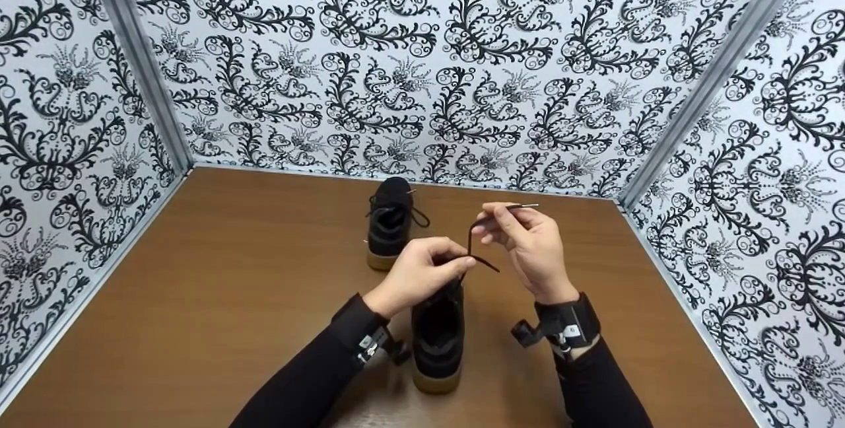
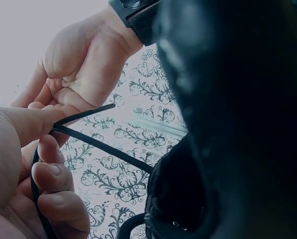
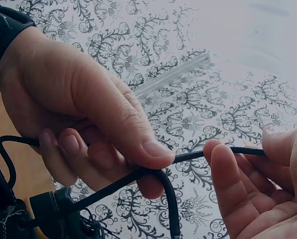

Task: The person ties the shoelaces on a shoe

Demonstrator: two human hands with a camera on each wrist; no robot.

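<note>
A black shoe point(image 1: 437, 355) with a tan sole stands upright on the table, heel toward me. Above its front, my left hand point(image 1: 421, 271) pinches black shoelaces where they cross, between thumb and forefinger. One loose lace end sticks out to the right past the thumb. My right hand point(image 1: 533, 251), up and to the right, holds the other shoelace point(image 3: 190, 156) between thumb and fingers, its tip pointing right. The lace runs from one hand to the other. In the left wrist view the shoe's dark side point(image 2: 247, 119) fills the right half. My left hand hides the shoe's front in the head view.
A second black shoe point(image 1: 388, 220) stands farther back, heel toward me, with a tied bow and a lace loop at its right. The brown table point(image 1: 264, 269) is enclosed by patterned walls point(image 1: 396, 84) with grey corner posts.
</note>
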